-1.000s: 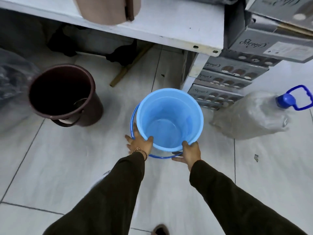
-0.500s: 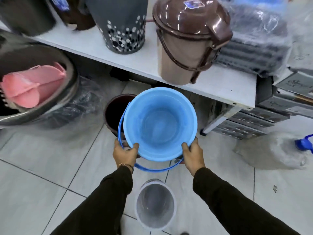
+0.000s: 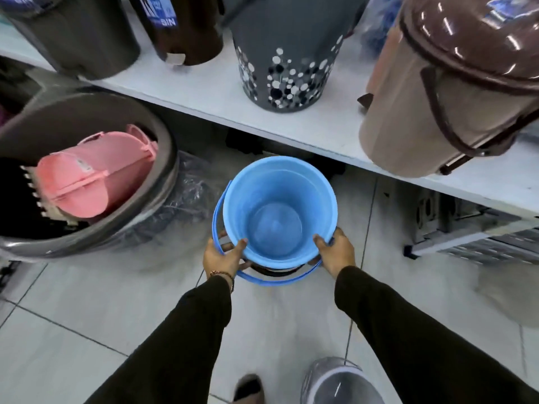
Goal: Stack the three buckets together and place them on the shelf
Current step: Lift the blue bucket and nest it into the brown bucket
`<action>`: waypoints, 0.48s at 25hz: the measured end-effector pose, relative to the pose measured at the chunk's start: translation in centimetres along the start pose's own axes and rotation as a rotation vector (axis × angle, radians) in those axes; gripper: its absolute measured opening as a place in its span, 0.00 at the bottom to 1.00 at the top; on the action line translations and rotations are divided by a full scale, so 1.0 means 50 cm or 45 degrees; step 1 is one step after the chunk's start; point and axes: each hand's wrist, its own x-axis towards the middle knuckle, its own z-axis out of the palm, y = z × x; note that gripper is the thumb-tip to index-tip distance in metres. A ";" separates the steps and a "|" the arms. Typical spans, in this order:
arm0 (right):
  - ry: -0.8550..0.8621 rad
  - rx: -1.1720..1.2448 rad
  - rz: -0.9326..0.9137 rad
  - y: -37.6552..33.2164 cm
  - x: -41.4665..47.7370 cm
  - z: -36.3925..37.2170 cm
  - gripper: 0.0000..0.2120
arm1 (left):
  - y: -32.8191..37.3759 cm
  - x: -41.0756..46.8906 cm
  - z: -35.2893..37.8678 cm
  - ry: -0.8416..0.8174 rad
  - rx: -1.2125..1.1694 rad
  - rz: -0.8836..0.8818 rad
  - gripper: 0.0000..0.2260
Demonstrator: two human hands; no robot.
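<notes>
A light blue bucket with a darker blue handle hangs in the middle of the head view, held by its near rim. My left hand grips the rim at the left and my right hand grips it at the right. Directly under it a sliver of the dark brown bucket shows; the rest is hidden, and I cannot tell whether the blue one sits inside it. A grey translucent bucket stands on the floor by my right sleeve. The white shelf runs across above.
On the shelf stand dark bins, a grey dotted basket and a lidded beige pail. A large grey tub holding a pink basket sits at the left. A metal step stool is under the shelf at the right. My shoe is below.
I lifted the blue bucket off the floor and carried it left, over the brown bucket. It now hides nearly all of the brown one. The view swung up to the shelf.
</notes>
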 end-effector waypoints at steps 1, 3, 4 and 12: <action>0.026 -0.015 0.038 0.012 0.021 0.017 0.10 | -0.008 0.031 -0.003 -0.017 0.041 -0.033 0.18; 0.057 -0.109 0.092 0.041 0.055 0.051 0.15 | -0.030 0.083 -0.007 -0.001 0.149 -0.083 0.19; 0.050 -0.155 0.115 0.055 0.067 0.067 0.18 | -0.044 0.103 -0.008 0.010 0.201 -0.112 0.21; -0.006 -0.326 0.053 0.114 0.054 0.087 0.18 | -0.092 0.102 -0.018 -0.094 0.971 0.097 0.42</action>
